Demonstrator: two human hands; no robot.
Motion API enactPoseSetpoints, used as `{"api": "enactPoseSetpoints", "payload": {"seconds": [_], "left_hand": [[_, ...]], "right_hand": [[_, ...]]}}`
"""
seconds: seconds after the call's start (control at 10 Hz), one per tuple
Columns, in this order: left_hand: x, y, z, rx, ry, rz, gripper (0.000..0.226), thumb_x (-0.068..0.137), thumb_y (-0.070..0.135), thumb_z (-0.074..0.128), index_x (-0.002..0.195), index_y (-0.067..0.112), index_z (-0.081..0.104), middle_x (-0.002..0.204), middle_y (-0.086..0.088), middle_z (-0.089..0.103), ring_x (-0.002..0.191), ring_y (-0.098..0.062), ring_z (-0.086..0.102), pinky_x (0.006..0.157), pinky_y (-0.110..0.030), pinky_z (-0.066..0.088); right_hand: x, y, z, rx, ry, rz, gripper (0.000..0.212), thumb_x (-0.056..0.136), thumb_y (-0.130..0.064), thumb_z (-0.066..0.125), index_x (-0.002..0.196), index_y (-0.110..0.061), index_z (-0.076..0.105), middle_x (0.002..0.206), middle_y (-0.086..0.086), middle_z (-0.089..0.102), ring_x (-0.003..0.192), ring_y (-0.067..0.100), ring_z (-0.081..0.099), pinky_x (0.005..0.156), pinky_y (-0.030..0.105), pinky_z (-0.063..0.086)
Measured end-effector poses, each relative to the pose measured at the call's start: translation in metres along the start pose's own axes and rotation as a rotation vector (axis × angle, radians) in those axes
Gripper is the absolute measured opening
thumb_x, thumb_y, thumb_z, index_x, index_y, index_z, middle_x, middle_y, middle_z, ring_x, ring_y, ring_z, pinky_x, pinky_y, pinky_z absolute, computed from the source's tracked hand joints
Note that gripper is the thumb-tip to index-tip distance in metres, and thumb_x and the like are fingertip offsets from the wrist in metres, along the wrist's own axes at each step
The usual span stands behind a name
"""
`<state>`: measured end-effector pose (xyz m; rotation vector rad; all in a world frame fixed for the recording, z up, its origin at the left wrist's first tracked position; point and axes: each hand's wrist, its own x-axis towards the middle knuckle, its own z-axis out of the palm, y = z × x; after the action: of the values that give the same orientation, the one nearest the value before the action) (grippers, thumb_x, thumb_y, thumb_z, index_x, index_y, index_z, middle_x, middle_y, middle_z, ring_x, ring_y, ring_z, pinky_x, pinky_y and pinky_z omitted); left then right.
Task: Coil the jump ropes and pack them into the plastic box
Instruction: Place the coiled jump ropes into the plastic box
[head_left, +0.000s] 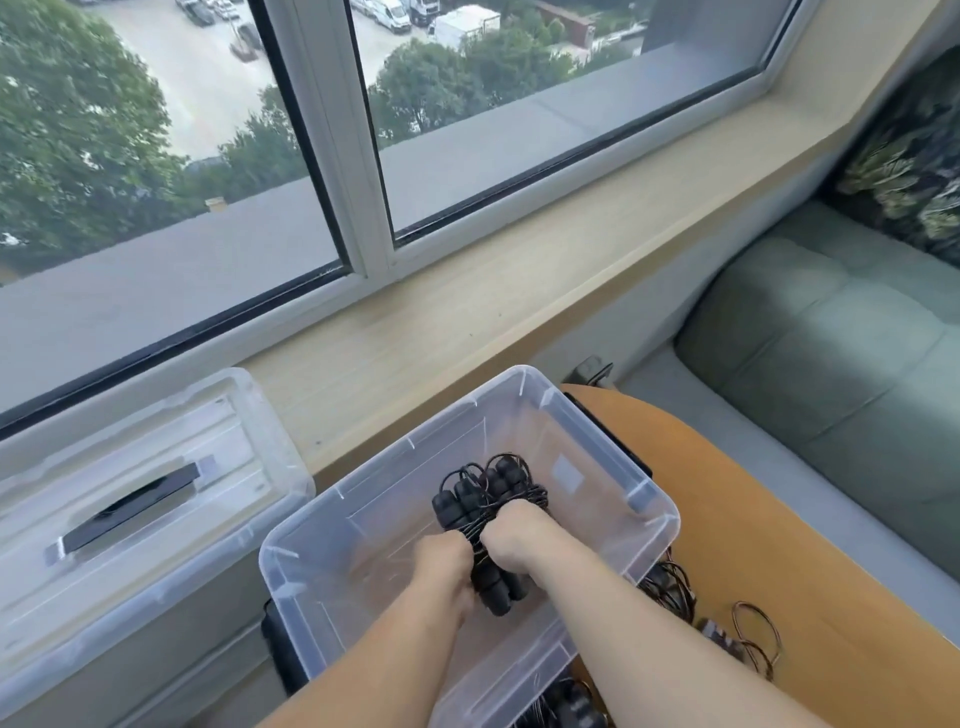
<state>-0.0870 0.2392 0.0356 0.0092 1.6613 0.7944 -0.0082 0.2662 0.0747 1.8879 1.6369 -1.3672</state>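
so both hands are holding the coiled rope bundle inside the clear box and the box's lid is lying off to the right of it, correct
Not quite: the lid lies to the left of the clear plastic box, not the right. The head view shows it there, by the windowsill. The rest stands: the left hand and the right hand both grip the coiled jump rope bundle inside the box.
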Motion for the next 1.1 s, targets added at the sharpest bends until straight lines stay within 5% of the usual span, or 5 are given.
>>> {"api": "enactPoseSetpoints", "payload": {"seconds": [0.3,0.5,0.8,1.0,1.1], "left_hand": [[0.008,-0.014,-0.001,0.085,0.083,-0.033,0.034,0.085,-0.016,0.041,0.061,0.008,0.041,0.054,-0.007,0.033,0.051,-0.016,0.026,0.054,-0.024,0.02],[0.0,-0.016,-0.002,0.203,0.018,-0.031,0.022,0.088,-0.01,0.049,0.07,0.002,0.054,0.064,-0.013,0.048,0.056,-0.021,0.039,0.048,-0.023,0.031],[-0.067,0.01,0.02,0.655,0.104,0.746,0.017,0.098,0.02,0.048,0.113,0.019,0.058,0.114,0.0,0.056,0.101,-0.017,0.052,0.085,-0.027,0.037],[-0.152,-0.037,0.077,0.801,-0.326,1.175,0.012,0.1,0.022,0.052,0.1,0.02,0.064,0.085,0.012,0.059,0.077,-0.004,0.051,0.063,-0.007,0.036],[-0.168,-0.077,0.096,0.987,-0.51,1.077,0.011,0.098,0.021,0.054,0.096,0.021,0.065,0.077,0.014,0.057,0.076,-0.011,0.052,0.063,-0.018,0.034]], "right_hand": [[0.009,0.001,0.017,-0.059,-0.006,0.046,0.039,0.098,-0.01,0.038,0.132,0.0,0.054,0.138,0.021,0.052,0.126,0.04,0.047,0.103,0.038,0.038],[-0.003,0.008,0.008,-0.229,0.015,0.003,0.038,0.095,-0.013,0.046,0.13,-0.004,0.056,0.135,0.019,0.054,0.125,0.033,0.052,0.064,0.025,0.036],[-0.092,0.066,-0.06,0.668,0.47,-0.111,0.03,0.094,-0.017,0.05,0.102,0.003,0.069,0.088,0.012,0.074,0.067,0.013,0.061,0.075,0.036,0.056],[-0.15,0.145,-0.074,0.918,0.663,-0.043,0.021,0.092,-0.014,0.055,0.089,-0.003,0.073,0.077,0.005,0.069,0.069,0.016,0.06,0.076,0.034,0.057],[-0.163,0.188,-0.053,1.043,0.681,0.006,0.019,0.092,-0.012,0.056,0.083,-0.003,0.071,0.077,0.007,0.066,0.071,0.018,0.059,0.07,0.032,0.054]]}}
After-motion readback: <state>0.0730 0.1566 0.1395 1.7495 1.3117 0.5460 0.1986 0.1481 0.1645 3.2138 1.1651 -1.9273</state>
